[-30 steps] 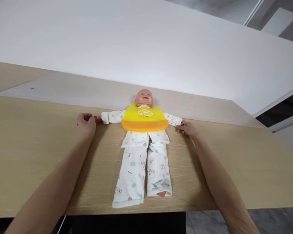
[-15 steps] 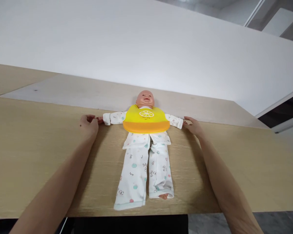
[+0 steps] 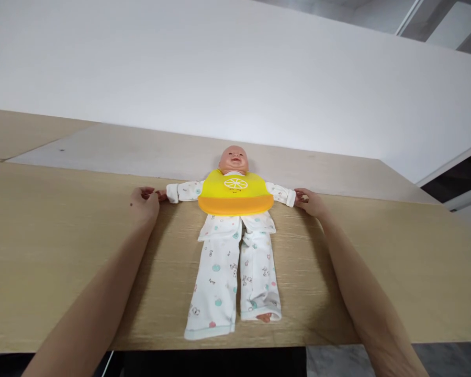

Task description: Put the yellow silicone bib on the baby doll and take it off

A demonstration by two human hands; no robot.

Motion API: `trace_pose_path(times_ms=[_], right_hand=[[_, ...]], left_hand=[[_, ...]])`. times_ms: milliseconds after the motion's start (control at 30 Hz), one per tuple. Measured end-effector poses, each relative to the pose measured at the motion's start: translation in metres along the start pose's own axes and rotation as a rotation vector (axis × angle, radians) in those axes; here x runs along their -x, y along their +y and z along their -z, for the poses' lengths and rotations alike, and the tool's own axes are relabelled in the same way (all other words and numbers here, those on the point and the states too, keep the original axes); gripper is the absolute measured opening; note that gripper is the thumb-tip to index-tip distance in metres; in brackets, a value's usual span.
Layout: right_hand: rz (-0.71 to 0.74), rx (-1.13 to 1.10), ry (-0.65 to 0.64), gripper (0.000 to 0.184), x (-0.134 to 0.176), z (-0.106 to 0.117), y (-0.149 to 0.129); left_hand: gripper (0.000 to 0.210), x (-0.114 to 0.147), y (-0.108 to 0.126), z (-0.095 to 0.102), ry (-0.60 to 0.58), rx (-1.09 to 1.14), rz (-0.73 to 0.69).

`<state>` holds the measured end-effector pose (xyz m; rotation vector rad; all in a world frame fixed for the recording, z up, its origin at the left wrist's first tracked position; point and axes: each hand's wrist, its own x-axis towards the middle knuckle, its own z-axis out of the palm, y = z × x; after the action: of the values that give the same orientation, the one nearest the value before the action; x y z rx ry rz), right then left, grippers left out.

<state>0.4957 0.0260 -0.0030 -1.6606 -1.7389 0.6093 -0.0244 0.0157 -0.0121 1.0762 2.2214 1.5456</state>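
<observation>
A baby doll [image 3: 234,158] lies on its back on the wooden table [image 3: 63,251], head away from me and arms spread. Its white pajamas [image 3: 215,277] carry small coloured prints. Over its chest is a yellow bib [image 3: 239,189] with an orange lower pocket and a citrus-slice print. My left hand [image 3: 144,204] pinches the doll's hand at the left sleeve cuff. At the opposite cuff, my right hand [image 3: 311,203] has its fingers closed round the doll's other hand. One foot [image 3: 264,317] peeks out of the right trouser leg; the left trouser leg hides the other.
A white wall panel [image 3: 235,73] rises behind the table. Along its base runs a pale grey strip [image 3: 141,152], which the doll's head rests by. The table's front edge is close to my body, with grey floor [image 3: 337,361] below at right.
My right fingers have closed in more on the doll's hand. The view has shifted slightly; the doll and my left hand stay nearly as they were.
</observation>
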Motion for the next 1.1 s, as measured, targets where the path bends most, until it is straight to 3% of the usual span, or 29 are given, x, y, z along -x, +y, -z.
trace_pose_path(times_ms=[200, 367, 533, 600, 800, 967, 1100], right_hand=[[0.003, 0.239, 0.002, 0.047, 0.006, 0.006, -0.014], [-0.139, 0.163, 0.208, 0.031, 0.011, 0.004, -0.038], [-0.268, 0.097, 0.204, 0.056, 0.011, -0.009, -0.059], [-0.283, 0.126, 0.24, 0.057, 0.008, -0.013, -0.061], [-0.349, -0.209, 0.282, 0.044, -0.012, -0.015, -0.054], [-0.428, -0.323, 0.277, 0.051, -0.021, -0.014, -0.057], [-0.456, -0.376, 0.356, 0.041, -0.025, -0.019, -0.056]], left_hand=[[0.015, 0.0, -0.003, 0.0, -0.043, 0.021, -0.013], [0.018, -0.003, -0.006, -0.004, -0.006, -0.026, -0.01], [0.019, -0.005, -0.011, -0.006, -0.006, -0.023, -0.016], [0.018, -0.006, -0.012, -0.007, -0.009, -0.015, -0.042], [0.017, -0.005, -0.014, -0.009, 0.001, -0.011, -0.063], [0.013, -0.004, -0.011, -0.007, 0.003, -0.011, -0.061], [0.013, -0.004, -0.012, -0.005, 0.003, -0.017, -0.066]])
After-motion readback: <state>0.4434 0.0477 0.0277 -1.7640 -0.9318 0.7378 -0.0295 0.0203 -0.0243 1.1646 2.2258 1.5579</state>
